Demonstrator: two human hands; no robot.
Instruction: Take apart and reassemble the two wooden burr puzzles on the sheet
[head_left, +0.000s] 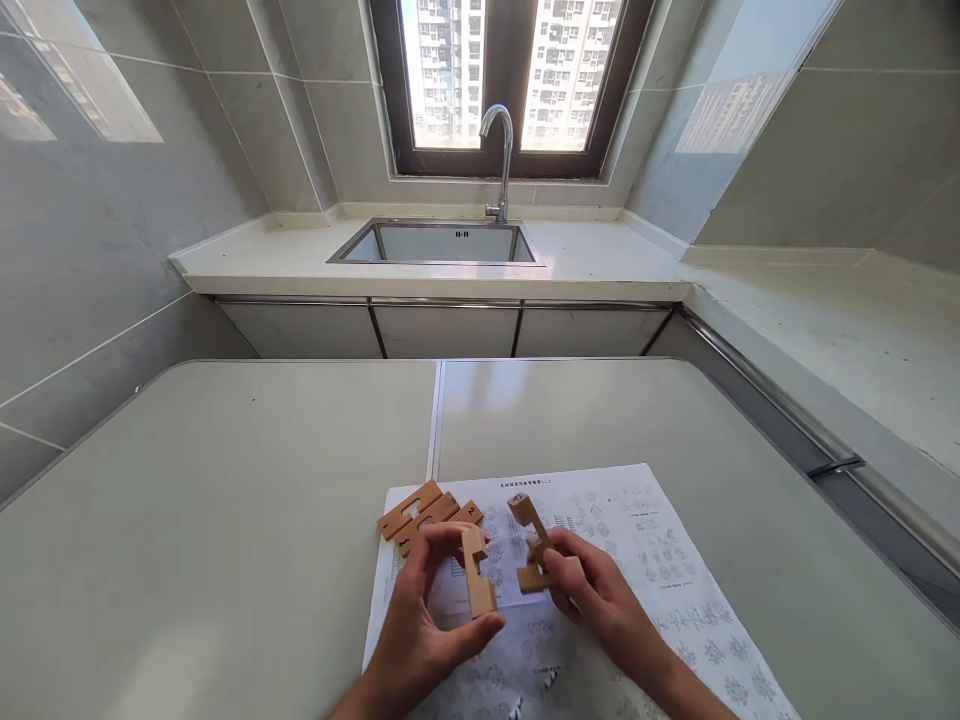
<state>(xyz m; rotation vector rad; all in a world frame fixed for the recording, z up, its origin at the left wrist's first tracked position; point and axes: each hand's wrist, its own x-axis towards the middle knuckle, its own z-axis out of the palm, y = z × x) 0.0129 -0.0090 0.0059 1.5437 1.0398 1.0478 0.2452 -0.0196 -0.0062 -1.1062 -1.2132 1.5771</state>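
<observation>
My left hand (431, 610) grips a notched wooden puzzle piece (477, 578) between thumb and fingertips, its notch facing right. My right hand (592, 590) pinches two notched wooden pieces (532, 578) set crosswise; one end points up and to the left, the other lies level. A small gap separates what the two hands hold. Several numbered wooden puzzle pieces (412, 508) lie side by side just beyond my left hand, partly hidden by it. Beneath both hands is a printed instruction sheet (660, 540) with many small line diagrams.
The sheet lies on a pale table (225, 480) with a seam (436, 420) down its middle. Past the table's far edge stands a white counter (592, 250) with a sink (435, 240) and a chrome faucet (507, 160) under a window. Tiled walls rise at both sides.
</observation>
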